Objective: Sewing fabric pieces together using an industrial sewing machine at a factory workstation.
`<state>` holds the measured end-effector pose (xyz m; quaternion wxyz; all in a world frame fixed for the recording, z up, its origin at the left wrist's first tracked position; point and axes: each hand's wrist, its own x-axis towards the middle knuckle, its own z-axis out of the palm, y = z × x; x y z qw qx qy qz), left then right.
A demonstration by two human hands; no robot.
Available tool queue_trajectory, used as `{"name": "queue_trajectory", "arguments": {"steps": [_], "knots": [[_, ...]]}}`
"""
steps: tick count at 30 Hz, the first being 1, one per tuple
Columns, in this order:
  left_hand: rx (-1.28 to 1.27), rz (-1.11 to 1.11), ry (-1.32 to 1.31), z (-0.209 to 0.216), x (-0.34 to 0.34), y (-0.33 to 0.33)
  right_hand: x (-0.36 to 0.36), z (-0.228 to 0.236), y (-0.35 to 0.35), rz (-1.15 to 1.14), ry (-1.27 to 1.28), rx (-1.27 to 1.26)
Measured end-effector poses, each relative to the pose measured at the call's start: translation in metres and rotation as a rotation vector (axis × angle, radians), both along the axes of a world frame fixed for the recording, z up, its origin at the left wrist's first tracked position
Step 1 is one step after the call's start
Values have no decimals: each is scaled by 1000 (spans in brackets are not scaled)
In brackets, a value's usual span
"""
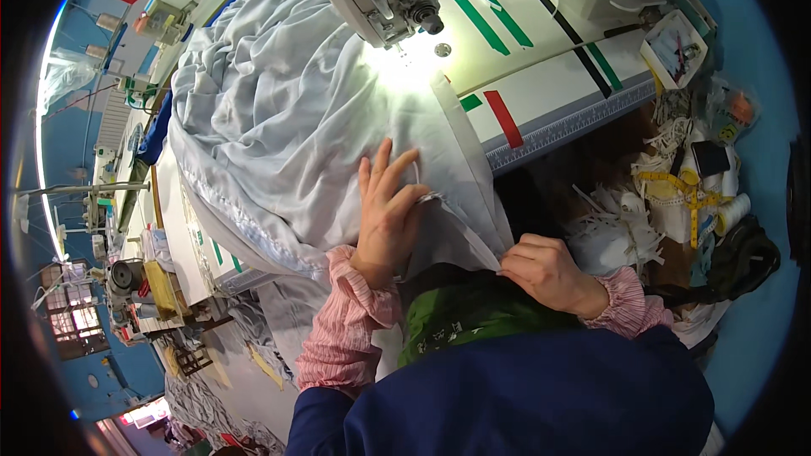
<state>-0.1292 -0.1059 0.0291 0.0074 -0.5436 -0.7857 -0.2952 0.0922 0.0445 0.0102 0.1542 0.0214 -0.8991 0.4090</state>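
A large spread of pale grey fabric lies gathered in folds over the sewing table and runs up under the sewing machine, whose lamp lights the needle area. My left hand rests on the cloth with its fingers spread. Beside its thumb, a thin white strip or cord loops up from the fabric edge. Nearer my body on the right, my right hand is closed in a pinch on the hanging edge of the same fabric. The edge is stretched between both hands.
Along the table's front runs a ruler strip, with green, black and red tape behind it. A small white box stands at the right end. Below it are scraps, thread spools and a yellow measuring tape.
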Motion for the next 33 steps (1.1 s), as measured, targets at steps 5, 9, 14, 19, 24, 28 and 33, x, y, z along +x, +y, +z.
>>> {"name": "queue_trajectory", "arguments": {"steps": [5,9,14,19,24,28,33], "knots": [[60,10,25,4,-18,8,-20,3,12,-13,43,20],[90,15,28,4,-27,13,-34,3,20,-40,71,29],[146,36,-40,2,-45,29,-53,4,28,-80,144,73],[159,-90,-23,2,-82,45,-73,8,40,-77,178,75],[120,-188,-87,20,-112,62,-96,10,49,-65,195,71],[92,-168,29,72,-93,53,-115,11,54,-74,236,134],[-10,-347,400,105,16,18,-136,11,63,-81,372,155]]}}
